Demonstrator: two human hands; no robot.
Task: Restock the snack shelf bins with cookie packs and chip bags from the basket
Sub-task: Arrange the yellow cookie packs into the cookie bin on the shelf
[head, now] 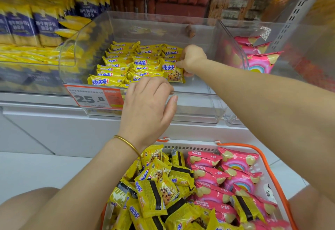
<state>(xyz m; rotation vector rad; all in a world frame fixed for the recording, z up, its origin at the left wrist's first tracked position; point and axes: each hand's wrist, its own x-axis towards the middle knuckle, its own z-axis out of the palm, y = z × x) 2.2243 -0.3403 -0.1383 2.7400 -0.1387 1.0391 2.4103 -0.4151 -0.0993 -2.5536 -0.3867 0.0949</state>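
Observation:
A clear plastic bin (190, 110) on the shelf holds rows of yellow cookie packs (125, 61). My right hand (192, 60) reaches into the bin and pinches one yellow cookie pack (172, 72) standing at the right end of the rows. My left hand (148, 106) rests on the bin's front rim, fingers over the edge and thumb out, holding nothing. Below, a white basket with orange handles (262, 159) holds a heap of yellow cookie packs (155, 191) on its left and pink chip bags (230, 173) on its right.
A second clear bin (233, 35) to the right holds pink chip bags (257, 59). A price tag reading 25.8 (94, 96) hangs on the cookie bin's front. Blue and yellow packs (32, 26) fill the bin at left. Red packages line the shelf behind.

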